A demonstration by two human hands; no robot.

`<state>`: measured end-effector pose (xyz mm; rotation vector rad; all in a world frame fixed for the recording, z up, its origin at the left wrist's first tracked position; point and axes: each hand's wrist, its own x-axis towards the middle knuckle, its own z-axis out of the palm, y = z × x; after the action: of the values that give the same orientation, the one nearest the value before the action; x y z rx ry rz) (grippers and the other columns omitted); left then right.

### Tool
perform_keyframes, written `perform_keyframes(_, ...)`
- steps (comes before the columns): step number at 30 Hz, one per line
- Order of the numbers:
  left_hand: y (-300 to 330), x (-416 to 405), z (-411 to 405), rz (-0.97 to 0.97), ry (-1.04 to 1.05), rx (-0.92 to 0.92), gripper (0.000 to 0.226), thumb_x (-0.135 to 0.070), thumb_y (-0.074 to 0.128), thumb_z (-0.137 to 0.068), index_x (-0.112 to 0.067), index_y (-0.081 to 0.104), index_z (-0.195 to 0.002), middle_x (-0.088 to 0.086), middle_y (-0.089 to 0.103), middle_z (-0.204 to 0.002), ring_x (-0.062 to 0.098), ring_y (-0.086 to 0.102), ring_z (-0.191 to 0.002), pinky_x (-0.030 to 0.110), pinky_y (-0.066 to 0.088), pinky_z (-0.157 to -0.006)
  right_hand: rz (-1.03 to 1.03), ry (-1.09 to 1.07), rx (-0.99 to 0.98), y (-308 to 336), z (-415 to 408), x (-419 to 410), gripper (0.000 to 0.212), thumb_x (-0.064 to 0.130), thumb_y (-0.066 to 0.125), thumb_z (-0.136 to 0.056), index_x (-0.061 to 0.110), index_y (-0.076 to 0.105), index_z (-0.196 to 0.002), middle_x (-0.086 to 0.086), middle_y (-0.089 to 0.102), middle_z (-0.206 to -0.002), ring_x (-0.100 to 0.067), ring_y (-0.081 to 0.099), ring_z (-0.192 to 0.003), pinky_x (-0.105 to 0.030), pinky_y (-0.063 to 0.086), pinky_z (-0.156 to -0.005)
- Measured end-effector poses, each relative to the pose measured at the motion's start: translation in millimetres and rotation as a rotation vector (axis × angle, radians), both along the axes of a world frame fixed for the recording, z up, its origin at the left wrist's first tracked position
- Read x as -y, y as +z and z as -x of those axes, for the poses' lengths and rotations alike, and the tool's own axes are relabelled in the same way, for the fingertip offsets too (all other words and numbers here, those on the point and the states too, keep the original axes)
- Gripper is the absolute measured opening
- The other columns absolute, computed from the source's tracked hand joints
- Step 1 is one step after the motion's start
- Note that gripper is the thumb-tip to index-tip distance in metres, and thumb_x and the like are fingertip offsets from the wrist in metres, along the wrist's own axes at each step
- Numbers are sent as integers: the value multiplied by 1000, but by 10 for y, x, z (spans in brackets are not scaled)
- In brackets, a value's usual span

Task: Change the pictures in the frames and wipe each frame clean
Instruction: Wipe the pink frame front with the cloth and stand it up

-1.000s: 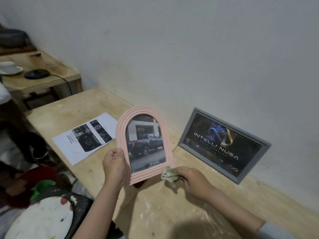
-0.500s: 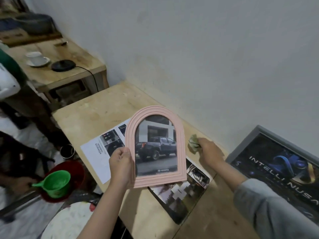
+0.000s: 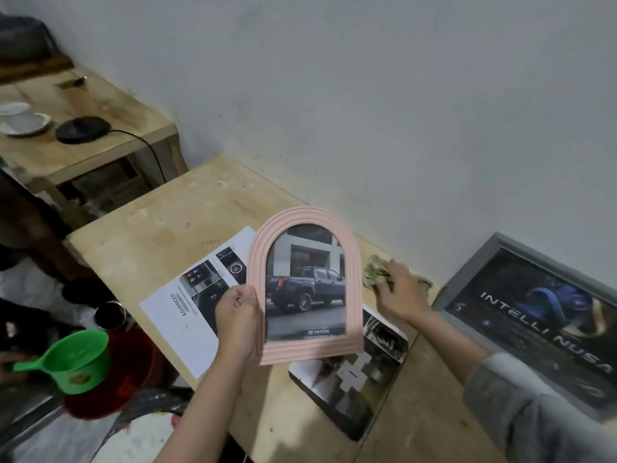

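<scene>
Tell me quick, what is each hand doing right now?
Left hand: closed, gripping the pink arched frame by its left edge.
Right hand: on the green cloth on the table; grip cannot be told.

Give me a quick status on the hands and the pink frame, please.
Left hand grips pink arched frame, held up off the table. Right hand rests on the cloth by the wall. Nothing blocking.

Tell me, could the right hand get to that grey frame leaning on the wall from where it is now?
Probably yes. The right hand rests on the cloth on the table, and the grey frame leans just to its right with only bare tabletop between. It would have to let the cloth go first.
</scene>
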<state>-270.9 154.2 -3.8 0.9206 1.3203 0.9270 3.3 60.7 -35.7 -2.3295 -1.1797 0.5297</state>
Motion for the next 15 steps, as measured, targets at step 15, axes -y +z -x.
perform_keyframes(15,273,1186,-1125,-342,-541,-84,29,-24,42,-97,-7,60,-82,8,53,-65,23,48,-64,33,38,-61,-458,-590,-398,776,398,1770,42,36,57,-92,24,43,-129,3,60,-107,-13,60,-93,-26,46,-72)
